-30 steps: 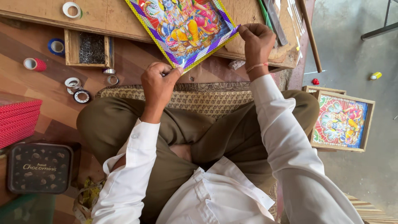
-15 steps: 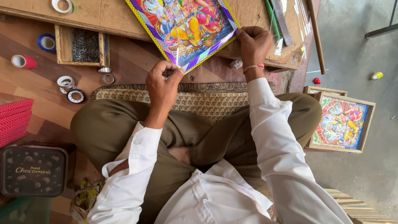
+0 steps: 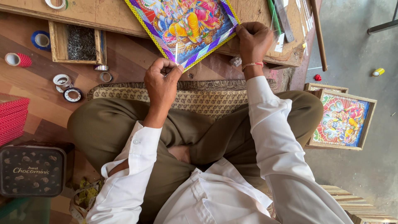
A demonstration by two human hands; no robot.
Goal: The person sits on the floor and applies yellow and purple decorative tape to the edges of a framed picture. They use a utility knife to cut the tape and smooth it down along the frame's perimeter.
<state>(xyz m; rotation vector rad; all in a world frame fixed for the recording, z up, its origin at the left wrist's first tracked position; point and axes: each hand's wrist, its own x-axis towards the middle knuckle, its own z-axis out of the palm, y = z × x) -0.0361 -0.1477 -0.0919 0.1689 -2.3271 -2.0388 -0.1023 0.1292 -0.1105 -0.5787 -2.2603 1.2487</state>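
A colourful printed picture (image 3: 186, 27) with a purple and yellow border lies under a glossy glass sheet on a low wooden work board (image 3: 120, 16). My left hand (image 3: 161, 81) pinches the picture's near corner with fingers closed. My right hand (image 3: 253, 40) grips the right corner, a red thread bracelet on its wrist. I sit cross-legged in olive trousers and a white shirt on a patterned mat (image 3: 207, 96).
A wooden box of small nails (image 3: 78, 41) sits left of the picture, with tape rolls (image 3: 66, 85) and a blue roll (image 3: 40, 40) nearby. A dark tin (image 3: 32, 170) lies bottom left. Framed pictures (image 3: 342, 120) lean at the right. A long stick (image 3: 318, 33) rests on the board.
My left hand has slid a little toward the picture's near corner and closed tighter on it. The right hand stays at the right corner.
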